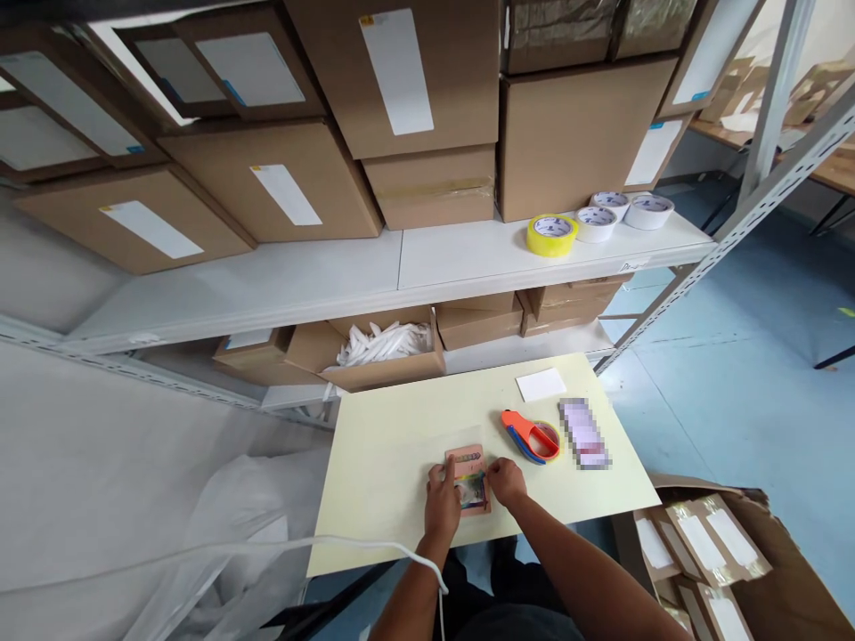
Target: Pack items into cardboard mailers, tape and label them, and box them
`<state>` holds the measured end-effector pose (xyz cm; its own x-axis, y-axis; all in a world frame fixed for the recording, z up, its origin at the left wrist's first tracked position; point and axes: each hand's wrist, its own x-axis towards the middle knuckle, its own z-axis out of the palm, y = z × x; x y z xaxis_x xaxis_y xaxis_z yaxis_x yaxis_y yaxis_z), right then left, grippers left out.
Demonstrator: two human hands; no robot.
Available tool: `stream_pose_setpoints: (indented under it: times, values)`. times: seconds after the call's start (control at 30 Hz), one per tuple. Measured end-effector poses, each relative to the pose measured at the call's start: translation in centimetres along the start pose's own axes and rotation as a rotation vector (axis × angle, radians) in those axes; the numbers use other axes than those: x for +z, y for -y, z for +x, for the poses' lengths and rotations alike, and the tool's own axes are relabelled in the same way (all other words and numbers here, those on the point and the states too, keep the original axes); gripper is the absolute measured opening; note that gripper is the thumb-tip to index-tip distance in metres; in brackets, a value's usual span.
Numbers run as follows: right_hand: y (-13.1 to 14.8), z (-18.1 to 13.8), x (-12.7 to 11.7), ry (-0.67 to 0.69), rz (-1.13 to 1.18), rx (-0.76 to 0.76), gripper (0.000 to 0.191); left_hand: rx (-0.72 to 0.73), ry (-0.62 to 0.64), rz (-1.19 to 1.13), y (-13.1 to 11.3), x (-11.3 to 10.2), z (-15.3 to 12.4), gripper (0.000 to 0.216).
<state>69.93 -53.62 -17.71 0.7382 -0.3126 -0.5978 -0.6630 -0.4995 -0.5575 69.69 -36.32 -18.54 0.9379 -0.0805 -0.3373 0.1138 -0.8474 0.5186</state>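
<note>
A small flat pink package [468, 458] with a rainbow-edged picture panel lies on the pale yellow tabletop [387, 445]. My left hand [442, 509] grips its left side, with the index finger stretched over its face. At the package's right edge, my right hand [508, 483] has its fingers closed in a pinch; what they hold is hidden. A faint clear sheet seems to lie under and behind the package. Just beyond my right hand is an orange and blue tape dispenser [533, 437] with a tape roll in it.
A white card [541, 385] and a blurred-out purple object [584, 434] lie on the table's right side. Behind stands a shelf [321, 271] with cartons and tape rolls [551, 236]. A white cable [361, 539] crosses low at left. An open carton [788, 579] stands at lower right.
</note>
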Motion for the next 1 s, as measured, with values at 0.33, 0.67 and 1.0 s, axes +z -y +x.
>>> stream_pose_setpoints:
  times: [0.33, 0.67, 1.0]
  values:
    - [1.7, -2.2, 0.3, -0.038, 0.063, -0.167, 0.016, 0.033, -0.014, -0.2, -1.8, -1.8, -0.6, 0.052]
    - [6.0, -7.3, 5.4, 0.206, 0.698, -0.405, 0.016, -0.016, 0.035, -0.745, 1.0, -6.5, -3.0, 0.042]
    - [2.9, -7.2, 8.8, 0.058, 0.64, -0.116, 0.038, -0.108, 0.021, -0.509, 6.2, -8.1, -2.9, 0.028]
